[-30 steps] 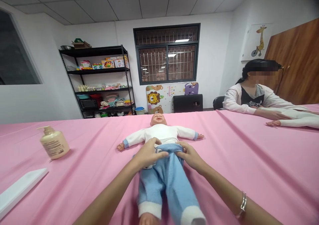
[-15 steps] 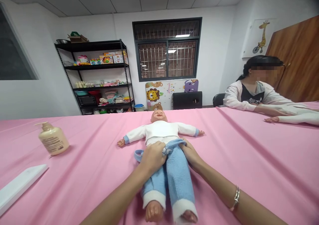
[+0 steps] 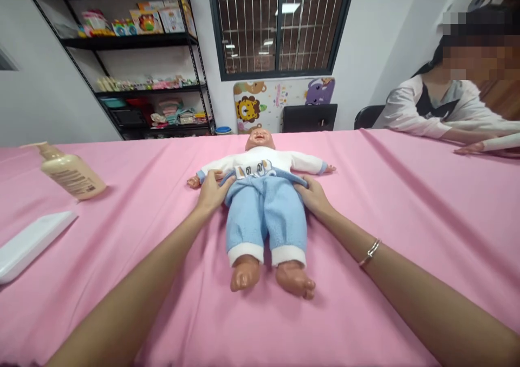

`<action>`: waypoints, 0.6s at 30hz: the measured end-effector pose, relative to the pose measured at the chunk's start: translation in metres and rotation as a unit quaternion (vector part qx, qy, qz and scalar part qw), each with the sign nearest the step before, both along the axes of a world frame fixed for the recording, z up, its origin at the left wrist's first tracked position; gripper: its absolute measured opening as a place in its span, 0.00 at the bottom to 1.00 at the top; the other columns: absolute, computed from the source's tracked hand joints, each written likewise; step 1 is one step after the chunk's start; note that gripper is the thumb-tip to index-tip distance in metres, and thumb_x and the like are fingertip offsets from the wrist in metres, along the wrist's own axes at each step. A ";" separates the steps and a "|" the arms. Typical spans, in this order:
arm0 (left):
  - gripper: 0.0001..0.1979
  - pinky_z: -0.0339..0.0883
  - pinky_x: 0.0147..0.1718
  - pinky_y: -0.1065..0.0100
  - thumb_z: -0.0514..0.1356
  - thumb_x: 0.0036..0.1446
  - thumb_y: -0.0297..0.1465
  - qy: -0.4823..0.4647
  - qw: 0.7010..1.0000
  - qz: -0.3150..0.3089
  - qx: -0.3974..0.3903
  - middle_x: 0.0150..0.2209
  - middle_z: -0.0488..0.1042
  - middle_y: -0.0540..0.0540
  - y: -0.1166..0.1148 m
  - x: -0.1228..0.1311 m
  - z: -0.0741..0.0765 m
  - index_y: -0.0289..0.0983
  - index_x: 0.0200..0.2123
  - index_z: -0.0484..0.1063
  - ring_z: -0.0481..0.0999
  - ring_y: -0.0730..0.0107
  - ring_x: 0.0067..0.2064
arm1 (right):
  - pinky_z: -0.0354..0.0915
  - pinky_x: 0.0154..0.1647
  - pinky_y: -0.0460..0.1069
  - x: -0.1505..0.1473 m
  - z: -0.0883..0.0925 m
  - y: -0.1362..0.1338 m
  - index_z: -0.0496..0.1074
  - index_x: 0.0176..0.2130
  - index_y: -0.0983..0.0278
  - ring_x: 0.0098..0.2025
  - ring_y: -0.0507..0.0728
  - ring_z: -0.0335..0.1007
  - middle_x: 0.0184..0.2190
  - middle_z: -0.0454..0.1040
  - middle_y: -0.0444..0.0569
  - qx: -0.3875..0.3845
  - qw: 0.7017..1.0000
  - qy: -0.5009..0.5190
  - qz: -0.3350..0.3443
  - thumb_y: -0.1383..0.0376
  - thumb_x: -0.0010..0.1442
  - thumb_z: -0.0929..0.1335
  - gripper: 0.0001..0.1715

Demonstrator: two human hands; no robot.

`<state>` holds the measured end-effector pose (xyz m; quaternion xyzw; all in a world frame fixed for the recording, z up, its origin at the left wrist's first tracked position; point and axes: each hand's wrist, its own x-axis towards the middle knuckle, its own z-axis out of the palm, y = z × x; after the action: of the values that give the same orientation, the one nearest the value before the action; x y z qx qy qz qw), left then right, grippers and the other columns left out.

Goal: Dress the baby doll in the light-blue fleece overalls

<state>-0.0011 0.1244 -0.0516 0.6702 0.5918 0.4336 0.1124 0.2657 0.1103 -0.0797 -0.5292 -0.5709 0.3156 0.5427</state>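
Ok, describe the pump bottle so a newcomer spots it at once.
On the pink table, find the doll at the centre. Far left of it, just beyond a flat white board, is the cream pump bottle, the only bottle there, its nozzle pointing left.

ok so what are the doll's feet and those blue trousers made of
The doll's feet look like moulded vinyl or similar soft plastic: smooth, slightly glossy, with toes formed in the surface. The blue trousers look like soft fleece, matte with a fuzzy nap, though the exact fibre can't be told.
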 end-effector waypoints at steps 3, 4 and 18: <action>0.23 0.62 0.54 0.59 0.56 0.58 0.45 -0.089 0.985 -0.137 -0.060 0.48 0.73 0.38 0.004 0.002 -0.006 0.31 0.45 0.68 0.71 0.57 0.52 | 0.61 0.51 0.54 0.000 0.002 -0.002 0.68 0.38 0.65 0.44 0.58 0.67 0.39 0.73 0.49 0.033 0.999 0.016 0.021 0.59 0.51 0.65 0.16; 0.24 0.61 0.55 0.59 0.57 0.56 0.46 -0.112 0.975 -0.183 -0.054 0.50 0.73 0.39 0.003 0.006 -0.005 0.31 0.46 0.69 0.70 0.57 0.54 | 0.59 0.55 0.54 -0.001 0.004 -0.003 0.68 0.43 0.65 0.50 0.59 0.65 0.45 0.72 0.50 0.039 0.998 0.029 0.038 0.58 0.53 0.66 0.19; 0.22 0.67 0.48 0.60 0.67 0.46 0.42 -0.213 0.935 -0.257 -0.120 0.44 0.77 0.41 -0.005 0.023 0.012 0.33 0.41 0.74 0.74 0.57 0.47 | 0.61 0.38 0.52 0.005 0.016 -0.001 0.72 0.29 0.64 0.36 0.58 0.65 0.30 0.72 0.47 -0.024 0.995 0.045 0.088 0.52 0.46 0.69 0.18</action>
<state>0.0223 0.1197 -0.0395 0.6726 0.4094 0.4485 0.4230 0.2704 0.1091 -0.0639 -0.4745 -0.5825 0.3992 0.5255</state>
